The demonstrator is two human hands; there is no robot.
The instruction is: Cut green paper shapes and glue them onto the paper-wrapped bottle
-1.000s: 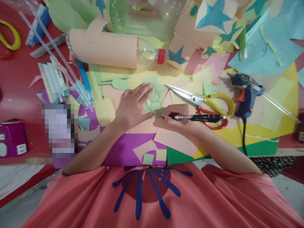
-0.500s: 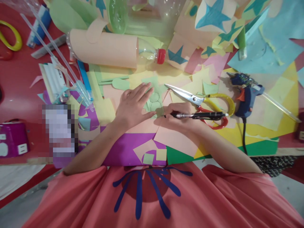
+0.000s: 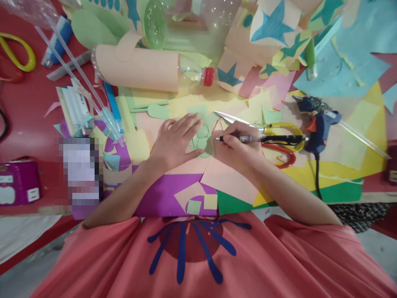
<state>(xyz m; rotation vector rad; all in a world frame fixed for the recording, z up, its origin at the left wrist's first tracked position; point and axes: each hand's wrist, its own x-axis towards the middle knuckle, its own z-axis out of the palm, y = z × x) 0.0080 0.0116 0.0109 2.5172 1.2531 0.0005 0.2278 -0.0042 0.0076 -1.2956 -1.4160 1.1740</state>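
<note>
My right hand [image 3: 237, 145] grips a black pen [image 3: 269, 139], its tip by the right edge of a light green paper piece [image 3: 203, 142]. Rounded outlines are drawn on that green paper. Fingers apart, my left hand [image 3: 178, 138] lies flat over the paper's left part and hides some of it. Scissors [image 3: 276, 154] with yellow and red handles lie behind my right hand, which covers part of their blades. Under both hands spread sheets of pale pink paper [image 3: 228, 182].
A clear bottle [image 3: 136, 68] wrapped in pink paper lies beyond my hands. A blue glue gun [image 3: 321, 128] rests at right with its cord. On the left are clear sticks [image 3: 76, 70] and a blurred-out phone [image 3: 80, 169]. Star-painted papers [image 3: 274, 22] fill the far side.
My right hand with the pen has moved up and slightly right along the green paper, now covering more of the scissors. My left hand stays nearly in place. The view has shifted slightly.
</note>
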